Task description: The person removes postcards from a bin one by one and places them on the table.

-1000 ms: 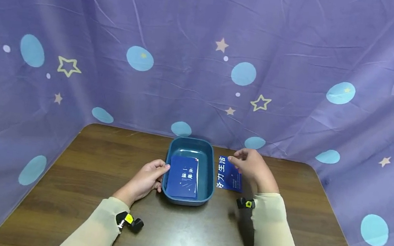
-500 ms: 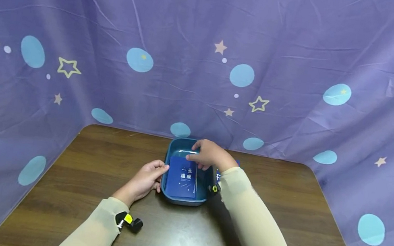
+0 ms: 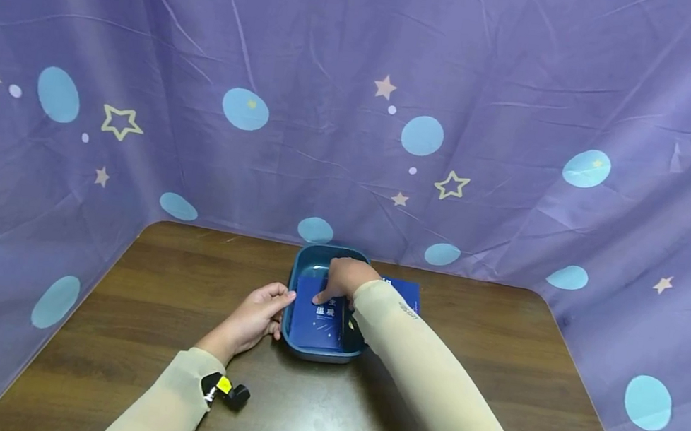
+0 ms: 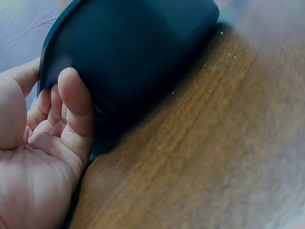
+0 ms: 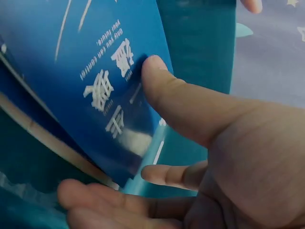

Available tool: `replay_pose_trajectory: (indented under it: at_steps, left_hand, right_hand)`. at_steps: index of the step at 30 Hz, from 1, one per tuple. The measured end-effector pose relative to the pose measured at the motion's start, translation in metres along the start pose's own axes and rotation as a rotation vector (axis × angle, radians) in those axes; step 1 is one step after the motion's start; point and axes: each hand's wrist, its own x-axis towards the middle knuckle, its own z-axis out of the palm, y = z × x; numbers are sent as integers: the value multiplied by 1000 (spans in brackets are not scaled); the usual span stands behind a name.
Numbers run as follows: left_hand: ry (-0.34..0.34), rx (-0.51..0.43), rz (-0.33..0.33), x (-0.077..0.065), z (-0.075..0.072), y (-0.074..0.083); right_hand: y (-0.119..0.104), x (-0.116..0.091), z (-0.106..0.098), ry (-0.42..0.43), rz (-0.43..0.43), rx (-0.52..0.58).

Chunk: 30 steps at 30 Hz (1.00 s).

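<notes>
A deep teal tray (image 3: 310, 254) stands on the table with a dark blue notebook (image 3: 306, 332) lying in it. White lettering marks the notebook's cover. My left hand (image 3: 257, 316) holds the tray's left side, thumb at the rim and fingers against the outer wall (image 4: 138, 52). Inside the tray is my right hand (image 3: 348, 276). In the right wrist view, its thumb lies over the notebook's cover (image 5: 57, 90), while the other fingers (image 5: 164, 176) spread near the notebook's edges, with no firm grip visible. Beyond the right sleeve lies another blue printed item (image 3: 408, 292), partly hidden.
The brown wooden table (image 3: 184, 282) extends to both sides of the tray. A purple curtain (image 3: 300, 168) with stars and dots hangs behind and beside it. A small black wrist camera (image 3: 229, 391) sits on the left sleeve.
My right hand has moved left from the blue item beside the tray to the notebook inside it, then lower over the cover. The left hand has stayed on the tray.
</notes>
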Motion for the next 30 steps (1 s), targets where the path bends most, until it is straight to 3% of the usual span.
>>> replay_pose_trajectory:
  at_steps: [7,14,30]
  left_hand:
    - [-6,-2,4,2,0,-2]
    - [-6,-7,14,2,-1,-3]
    - [-15,-9,34,2,-1,-4]
  right_hand:
    - [1,-2,1,10,-24,16]
    - [7,-6,-1,84,-92,77]
    - [38,-27,-22,191,-199,367]
